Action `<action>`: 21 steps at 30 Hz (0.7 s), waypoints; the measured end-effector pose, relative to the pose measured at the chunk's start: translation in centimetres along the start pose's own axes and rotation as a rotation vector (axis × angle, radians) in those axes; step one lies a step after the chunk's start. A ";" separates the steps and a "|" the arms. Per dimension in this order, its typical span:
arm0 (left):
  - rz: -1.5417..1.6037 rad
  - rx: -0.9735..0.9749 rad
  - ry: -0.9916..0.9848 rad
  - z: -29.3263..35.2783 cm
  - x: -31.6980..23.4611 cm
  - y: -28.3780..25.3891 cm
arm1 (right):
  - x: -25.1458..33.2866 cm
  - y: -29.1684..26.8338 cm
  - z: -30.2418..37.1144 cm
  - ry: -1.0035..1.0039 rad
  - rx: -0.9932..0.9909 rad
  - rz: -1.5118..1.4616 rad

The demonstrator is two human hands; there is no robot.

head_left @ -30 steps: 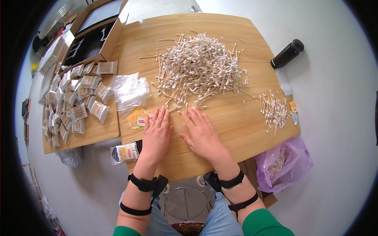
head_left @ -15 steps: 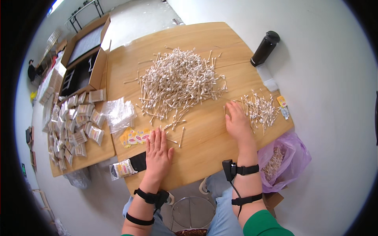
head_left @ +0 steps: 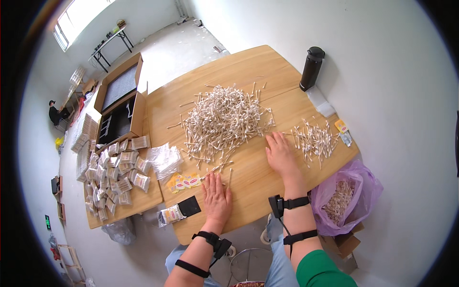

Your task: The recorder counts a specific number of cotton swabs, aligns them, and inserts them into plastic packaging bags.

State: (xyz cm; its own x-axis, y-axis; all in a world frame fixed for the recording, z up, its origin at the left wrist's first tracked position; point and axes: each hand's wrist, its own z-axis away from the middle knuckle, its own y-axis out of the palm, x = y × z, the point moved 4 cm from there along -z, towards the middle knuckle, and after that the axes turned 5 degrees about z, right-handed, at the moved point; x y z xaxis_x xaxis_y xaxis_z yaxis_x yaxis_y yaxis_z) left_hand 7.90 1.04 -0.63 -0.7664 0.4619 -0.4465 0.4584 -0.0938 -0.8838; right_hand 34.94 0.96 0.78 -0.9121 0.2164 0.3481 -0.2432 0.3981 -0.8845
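My left hand [head_left: 217,200] lies flat on the wooden table [head_left: 248,196], fingers stretched out. Its fingertips reach loose cotton swabs and the yellow-and-white paper cards [head_left: 184,182]. Nothing shows in its grasp. My right hand [head_left: 281,154] rests palm down with fingers extended, between a large heap of cotton swabs [head_left: 224,122] and a smaller pile of swabs [head_left: 314,141]. I see nothing held in it; its underside is hidden. Left of my left hand is a clear pack of swabs [head_left: 170,215], beside a black flat pad [head_left: 190,206]. Empty clear bags [head_left: 165,160] lie beyond the cards.
Several filled swab packs [head_left: 122,170] crowd the left table, near an open cardboard box [head_left: 138,115]. A black bottle [head_left: 311,68] stands at the far right edge. A purple bag [head_left: 368,191] with swabs sits below the right edge. A person [head_left: 57,115] sits far left.
The head view has shifted, so the table appears lower and more of the room shows. My right hand has moved slightly left, toward the large heap. My left hand stays flat on the table.
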 end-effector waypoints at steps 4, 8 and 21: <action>-0.043 0.019 0.010 -0.4 0.0 0.6 | 0.1 0.6 -0.6 0.033 -0.008 0.027; -0.048 0.014 0.015 0.0 -0.2 0.5 | 0.3 0.5 -1.2 0.066 0.042 0.151; -0.006 0.026 -0.003 -0.3 -0.4 0.3 | 0.5 0.1 -3.8 0.161 0.274 0.291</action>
State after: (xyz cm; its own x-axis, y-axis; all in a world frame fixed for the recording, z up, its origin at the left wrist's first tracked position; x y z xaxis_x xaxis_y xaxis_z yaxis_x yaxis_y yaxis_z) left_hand 8.51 1.03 -0.70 -0.7703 0.4601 -0.4415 0.4417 -0.1144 -0.8898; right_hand 35.74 4.53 2.05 -0.8977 0.4298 0.0971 -0.0823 0.0530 -0.9952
